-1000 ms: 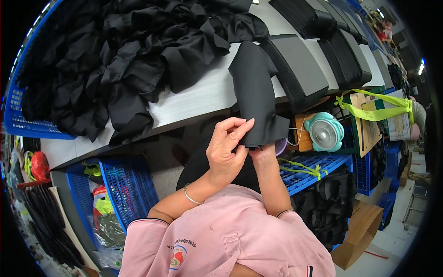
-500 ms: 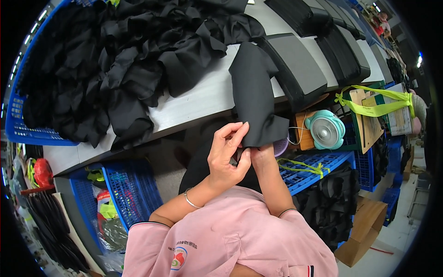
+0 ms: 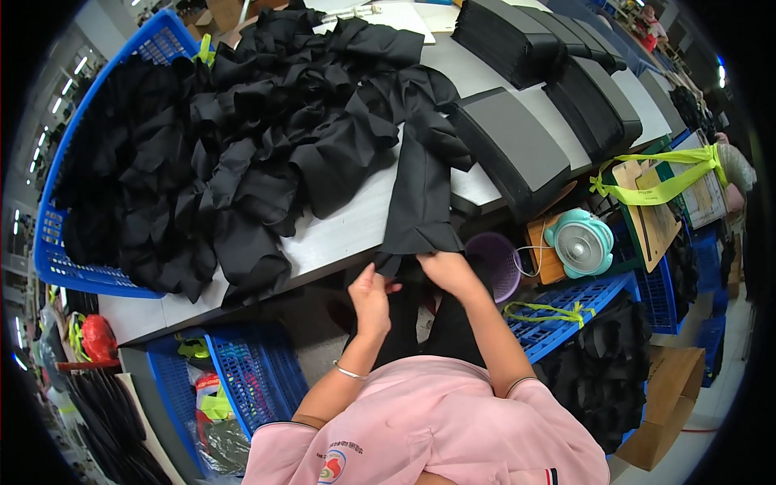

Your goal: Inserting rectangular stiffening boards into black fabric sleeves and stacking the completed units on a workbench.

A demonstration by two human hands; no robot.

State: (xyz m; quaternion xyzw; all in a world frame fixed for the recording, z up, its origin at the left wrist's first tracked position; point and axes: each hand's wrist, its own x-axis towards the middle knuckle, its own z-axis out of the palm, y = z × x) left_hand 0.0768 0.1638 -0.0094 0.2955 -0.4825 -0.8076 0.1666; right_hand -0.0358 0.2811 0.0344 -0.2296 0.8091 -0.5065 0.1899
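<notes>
A long black fabric piece lies stretched over the grey table, its near end hanging at the table's front edge. My left hand pinches the left corner of that end. My right hand grips the same end on its right side. Both hands are just below the table edge. A large heap of black fabric pieces covers the table to the left. Neat stacks of folded black pieces stand to the right.
A blue plastic basket holds part of the heap at the left. Below the table are blue crates, a purple basket, a small teal fan and a cardboard box. More dark stacks stand at the far right.
The fabric piece, held up before my hands earlier, now lies laid out along the table. My hands have dropped to its near end at the table edge.
</notes>
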